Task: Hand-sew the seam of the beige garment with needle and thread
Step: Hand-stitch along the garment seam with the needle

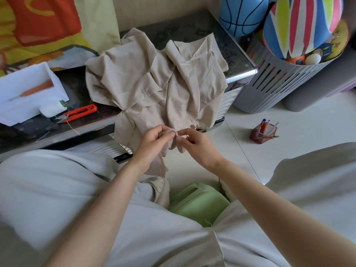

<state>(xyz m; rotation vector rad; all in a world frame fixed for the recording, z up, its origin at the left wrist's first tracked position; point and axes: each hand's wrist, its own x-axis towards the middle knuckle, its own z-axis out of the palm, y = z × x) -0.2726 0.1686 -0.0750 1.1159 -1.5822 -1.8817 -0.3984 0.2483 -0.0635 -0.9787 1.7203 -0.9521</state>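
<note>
While the beige garment [158, 79] trails off the table [192, 29] edge, both hands work its hem.
Green stool [200, 201] low between the knees. Left hand [154, 138] grips a bunched fold of hem, likely to keep the seam taut and turned up. Right hand [194, 143] meets that fold, fingertips pinched, presumably on the needle; too fine to confirm. Bulk of the cloth lies heaped on the table, its weight probably anchoring the work. Red snips [81, 112] and white box [28, 89] at left, in reach for cutting thread.
</note>
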